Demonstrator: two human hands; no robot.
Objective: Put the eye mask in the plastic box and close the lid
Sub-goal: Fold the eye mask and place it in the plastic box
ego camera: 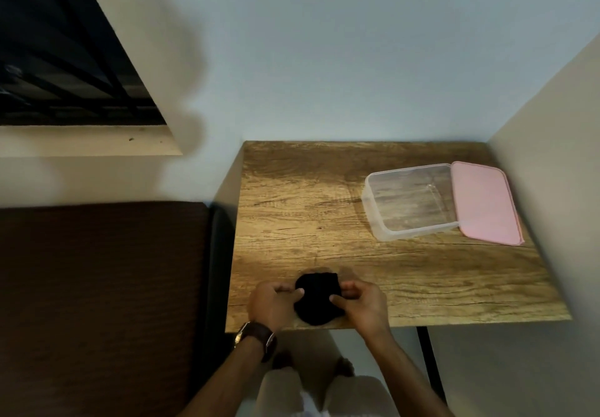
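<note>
A black eye mask [318, 298], folded into a small bundle, lies near the front edge of the wooden table [324, 208]. My left hand [274, 303] pinches its left side and my right hand [362, 303] pinches its right side. The clear plastic box [410, 200] stands open and empty at the table's back right. Its pink lid [485, 202] lies to the right of the box, leaning against its right rim.
A dark brown cushioned seat [97, 303] sits to the left of the table. Walls close in behind and to the right of the table. A dark window [65, 59] is at the upper left. A black table leg [430, 361] shows below the front edge.
</note>
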